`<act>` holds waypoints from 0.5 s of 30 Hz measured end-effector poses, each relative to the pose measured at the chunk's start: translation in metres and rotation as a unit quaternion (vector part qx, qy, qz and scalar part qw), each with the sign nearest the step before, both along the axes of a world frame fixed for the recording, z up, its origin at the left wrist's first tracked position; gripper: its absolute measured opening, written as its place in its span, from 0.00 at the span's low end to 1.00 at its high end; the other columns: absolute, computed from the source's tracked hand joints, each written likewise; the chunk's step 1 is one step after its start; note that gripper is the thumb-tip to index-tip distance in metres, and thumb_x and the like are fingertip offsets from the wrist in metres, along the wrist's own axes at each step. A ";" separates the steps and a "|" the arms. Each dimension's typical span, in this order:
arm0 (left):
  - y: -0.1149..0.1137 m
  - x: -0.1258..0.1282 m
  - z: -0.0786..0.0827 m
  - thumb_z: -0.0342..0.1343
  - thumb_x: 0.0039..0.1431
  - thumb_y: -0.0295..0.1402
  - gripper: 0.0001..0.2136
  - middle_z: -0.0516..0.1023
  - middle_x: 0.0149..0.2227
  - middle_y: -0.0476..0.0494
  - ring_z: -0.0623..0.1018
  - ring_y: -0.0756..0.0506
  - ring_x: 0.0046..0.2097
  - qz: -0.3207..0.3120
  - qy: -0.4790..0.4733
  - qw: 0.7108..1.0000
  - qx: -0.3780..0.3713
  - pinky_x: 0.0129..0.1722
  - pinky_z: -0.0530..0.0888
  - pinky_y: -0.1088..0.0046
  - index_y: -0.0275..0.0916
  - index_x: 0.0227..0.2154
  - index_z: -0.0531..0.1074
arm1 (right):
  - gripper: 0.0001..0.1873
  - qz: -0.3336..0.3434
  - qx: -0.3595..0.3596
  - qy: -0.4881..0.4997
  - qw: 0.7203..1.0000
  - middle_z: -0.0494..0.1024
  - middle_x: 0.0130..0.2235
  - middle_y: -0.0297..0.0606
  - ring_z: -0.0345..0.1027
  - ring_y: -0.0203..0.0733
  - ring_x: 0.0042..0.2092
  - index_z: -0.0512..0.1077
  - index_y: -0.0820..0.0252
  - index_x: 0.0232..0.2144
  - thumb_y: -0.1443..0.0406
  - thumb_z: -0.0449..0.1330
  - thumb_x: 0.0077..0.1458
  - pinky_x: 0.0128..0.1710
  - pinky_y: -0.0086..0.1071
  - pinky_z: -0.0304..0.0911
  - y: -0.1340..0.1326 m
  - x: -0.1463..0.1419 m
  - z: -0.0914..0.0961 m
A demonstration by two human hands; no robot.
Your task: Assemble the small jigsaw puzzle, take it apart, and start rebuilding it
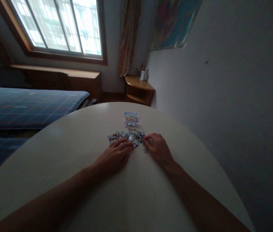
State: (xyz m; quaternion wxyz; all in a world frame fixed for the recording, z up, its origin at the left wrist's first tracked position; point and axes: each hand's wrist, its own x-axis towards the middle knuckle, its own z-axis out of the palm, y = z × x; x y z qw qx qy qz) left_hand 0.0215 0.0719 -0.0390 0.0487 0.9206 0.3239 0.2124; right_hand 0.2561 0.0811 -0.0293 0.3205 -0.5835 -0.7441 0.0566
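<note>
In a dim room lit by a far-left window (61,29), a pale round table (61,154) stands between a plaid mattress (30,104) on the left and a bare stretch of wall (223,106) on the right. A loose spread of small jigsaw pieces (119,134) lies near the middle of the table, dark, white and blue, with a few loose pieces (145,149) at its near right edge. Just beyond the spread, on its far side, rests a small colourfully printed sheet (131,119).

The step in hand appears to be picking through the pieces, one hand steadying or spreading while the other works at the edge. The next move would seem to call for a light fingertip pinch on a single piece, lifted clear without dragging its neighbours.

The left hand (119,154) lies low and palm down at the near side of the spread, fingers extended and only slightly bent, tips over the pieces, with no grasp evident. The right hand (159,148) arches in from the right, thumb and forefinger drawn close together at the spread's right edge; whether a piece is caught between them cannot be told. Both forearms reach in from the near corners, converging on the spread.
</note>
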 end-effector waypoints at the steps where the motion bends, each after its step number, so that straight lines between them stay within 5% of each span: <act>1: 0.000 0.000 0.000 0.48 0.64 0.26 0.17 0.73 0.58 0.44 0.65 0.38 0.62 0.002 -0.004 1.000 0.002 0.62 0.65 0.52 0.41 0.54 0.71 | 0.05 0.004 -0.003 -0.008 1.000 0.80 0.39 0.40 0.69 0.48 0.45 0.76 0.57 0.34 0.65 0.60 0.57 0.50 0.41 0.61 -0.001 -0.001 0.001; 15: -0.001 0.000 0.001 0.50 0.63 0.25 0.13 0.75 0.53 0.41 0.69 0.39 0.58 0.021 -0.023 0.999 0.027 0.60 0.68 0.53 0.39 0.48 0.71 | 0.14 0.014 -0.013 0.034 0.999 0.80 0.42 0.40 0.69 0.48 0.48 0.77 0.57 0.41 0.69 0.60 0.50 0.53 0.42 0.62 -0.004 -0.004 0.002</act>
